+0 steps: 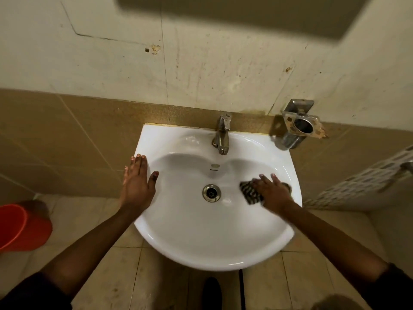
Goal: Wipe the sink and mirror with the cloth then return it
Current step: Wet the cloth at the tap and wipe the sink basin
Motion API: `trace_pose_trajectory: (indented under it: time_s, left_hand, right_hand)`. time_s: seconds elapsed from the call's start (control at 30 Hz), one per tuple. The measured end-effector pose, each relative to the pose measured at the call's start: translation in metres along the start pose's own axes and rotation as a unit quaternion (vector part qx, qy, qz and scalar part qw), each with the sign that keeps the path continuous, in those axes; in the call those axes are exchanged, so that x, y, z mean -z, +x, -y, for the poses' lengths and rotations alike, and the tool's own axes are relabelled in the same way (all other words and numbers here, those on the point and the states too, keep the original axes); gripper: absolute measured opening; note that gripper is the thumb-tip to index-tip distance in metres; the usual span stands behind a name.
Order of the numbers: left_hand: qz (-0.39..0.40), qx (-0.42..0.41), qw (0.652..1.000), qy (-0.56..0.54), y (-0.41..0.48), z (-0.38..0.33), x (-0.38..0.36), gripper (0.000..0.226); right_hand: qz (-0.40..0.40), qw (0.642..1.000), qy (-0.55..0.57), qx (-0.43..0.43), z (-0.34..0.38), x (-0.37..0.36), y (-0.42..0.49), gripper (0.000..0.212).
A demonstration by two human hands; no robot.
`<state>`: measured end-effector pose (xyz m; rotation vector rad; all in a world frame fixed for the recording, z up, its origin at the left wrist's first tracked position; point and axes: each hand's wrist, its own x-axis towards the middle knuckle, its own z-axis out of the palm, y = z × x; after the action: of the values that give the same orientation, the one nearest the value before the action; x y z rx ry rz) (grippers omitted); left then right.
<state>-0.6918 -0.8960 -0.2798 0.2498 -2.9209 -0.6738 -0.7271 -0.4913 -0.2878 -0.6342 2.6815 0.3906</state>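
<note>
A white wall-hung sink [207, 238] fills the middle of the view, with a metal drain [211, 192] in its basin. My right hand [273, 191] lies flat inside the basin's right side and presses a dark checked cloth [251, 193] against the porcelain. Part of the cloth shows left of my fingers; the rest is under my palm. My left hand [137, 182] rests flat on the sink's left rim, fingers spread, holding nothing. A dark blurred shape at the top edge may be the mirror's underside [245, 12]; I cannot tell.
A metal tap [221, 136] stands at the back of the sink. A chrome holder [297, 126] hangs on the wall to its right. An orange bucket [20, 227] sits on the floor at left. A white perforated basket [362, 182] is at right. Tiled wall behind.
</note>
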Motion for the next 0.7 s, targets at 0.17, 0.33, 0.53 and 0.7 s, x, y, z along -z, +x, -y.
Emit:
trace_pose_trajectory:
  time_s: [0.17,0.33,0.53,0.7]
  left_hand:
    - [-0.005,0.001,1.0,-0.014,0.0,-0.004,0.001,0.061]
    - [-0.006,-0.005,1.0,-0.002,0.0,-0.001,0.001,0.063]
    - [-0.005,0.003,1.0,-0.026,0.001,-0.001,0.001,0.061]
    - [0.009,0.012,0.999,-0.048,-0.002,-0.003,0.004,0.077]
  right_hand:
    - [-0.061,0.993,0.088,-0.055,0.057,0.001,-0.001,0.088]
    - [-0.031,0.961,0.264,0.082,0.188,0.018,-0.01,0.092]
    - [0.029,0.852,0.495,0.17,0.194,0.058,-0.06,0.041]
    - [0.036,0.958,0.246,0.142,0.07,0.044,-0.098,0.032]
